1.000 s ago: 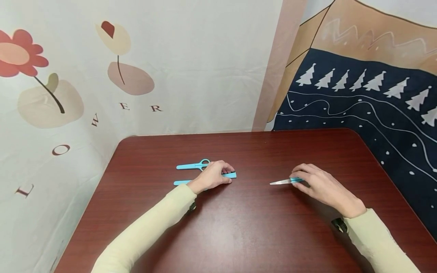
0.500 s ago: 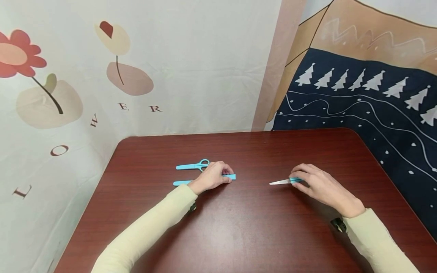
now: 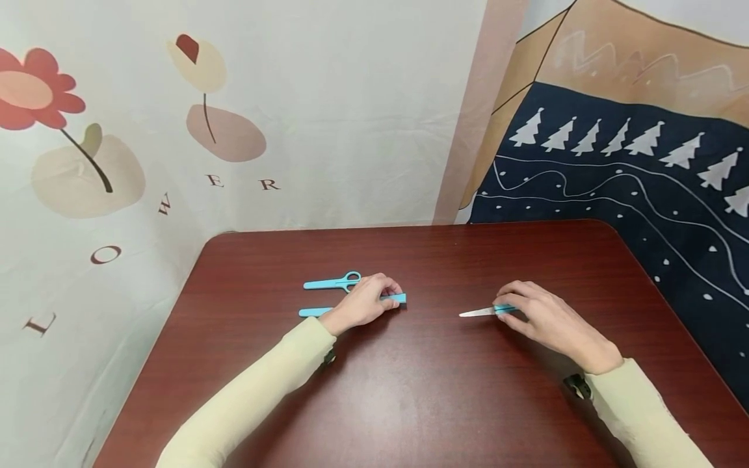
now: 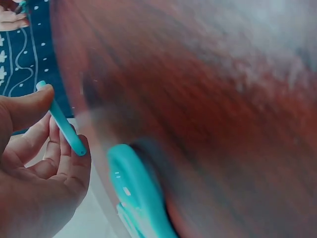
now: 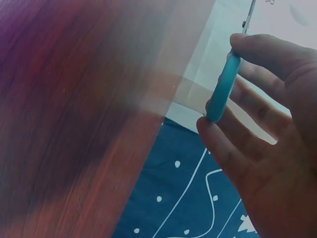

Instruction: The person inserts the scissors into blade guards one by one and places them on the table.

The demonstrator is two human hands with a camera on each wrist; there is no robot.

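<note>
In the head view my left hand (image 3: 364, 303) pinches a flat light-blue scissors cover (image 3: 396, 298) between thumb and fingers, over the table. The left wrist view shows the same cover (image 4: 68, 130) edge-on between thumb and fingertips. To the right, my right hand (image 3: 547, 320) holds scissors (image 3: 480, 312) by the blue handles, bare blades pointing left at the cover, with a gap between. Behind my left hand lies a pair of covered blue scissors (image 3: 329, 284). A second blue piece (image 3: 313, 312) sticks out left of that hand, its other end hidden.
The dark red-brown table (image 3: 374, 390) has rounded far corners. A pale cloth with flower prints (image 3: 351, 117) hangs behind it, and a navy cloth with white trees (image 3: 585, 175) hangs at the right.
The scissors in my right hand have shifted slightly left, towards the cover. The cover in my left hand has tilted a little. The other blue things stay where they were.
</note>
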